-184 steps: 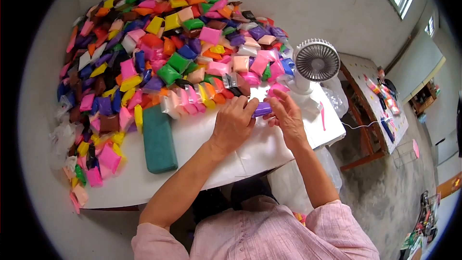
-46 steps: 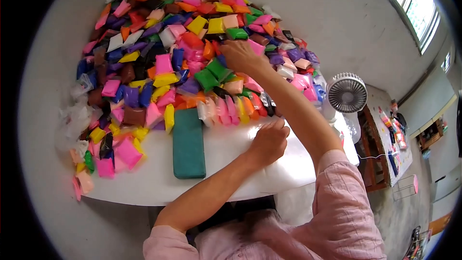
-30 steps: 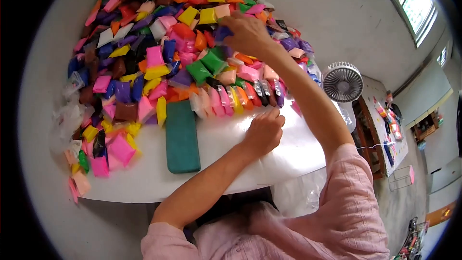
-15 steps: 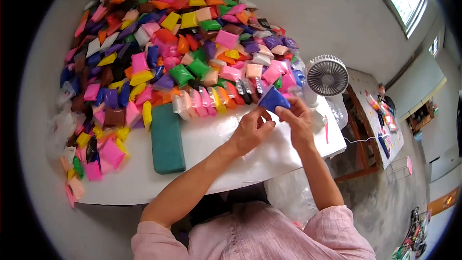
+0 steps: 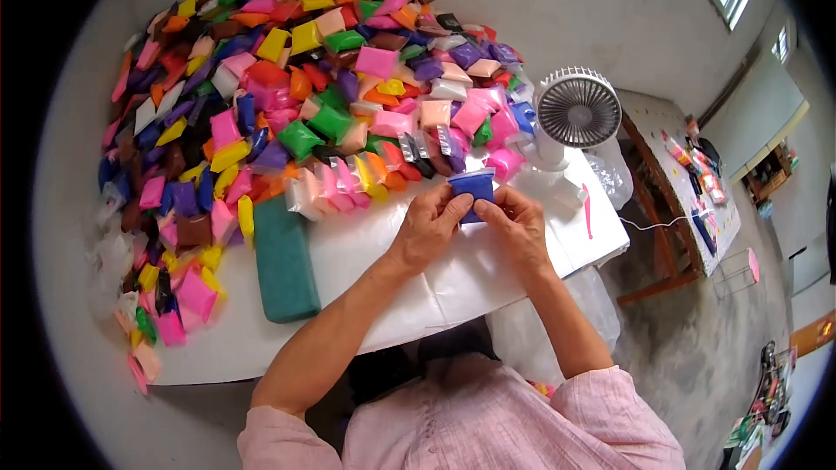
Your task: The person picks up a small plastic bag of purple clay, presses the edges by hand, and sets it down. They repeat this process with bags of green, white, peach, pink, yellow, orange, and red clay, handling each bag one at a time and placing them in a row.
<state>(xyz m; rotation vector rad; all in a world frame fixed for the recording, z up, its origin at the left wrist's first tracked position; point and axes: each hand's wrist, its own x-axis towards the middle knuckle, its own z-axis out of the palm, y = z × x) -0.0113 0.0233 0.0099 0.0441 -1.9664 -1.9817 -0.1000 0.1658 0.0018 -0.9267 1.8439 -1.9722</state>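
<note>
A small blue packet (image 5: 473,184) is held upright between both hands, above the white table near its front right. My left hand (image 5: 427,224) pinches its left side, thumb in front. My right hand (image 5: 520,219) grips the right side, and the two thumbs nearly meet on the packet's face. Just beyond the hands, a row of small packets (image 5: 344,184) in white, peach, pink, yellow, orange, red and black leans along the front of a large heap of coloured packets (image 5: 331,122).
A green oblong block (image 5: 287,261) lies left on the white table (image 5: 383,287). A white fan (image 5: 578,113) stands at the right, near a pink strip (image 5: 588,211). Farther right is another table (image 5: 670,144) with items on it.
My left hand has come onto the packet, which only my right hand clearly held before. The packet has turned from a tilted to a squarer position. The camera view has shifted slightly.
</note>
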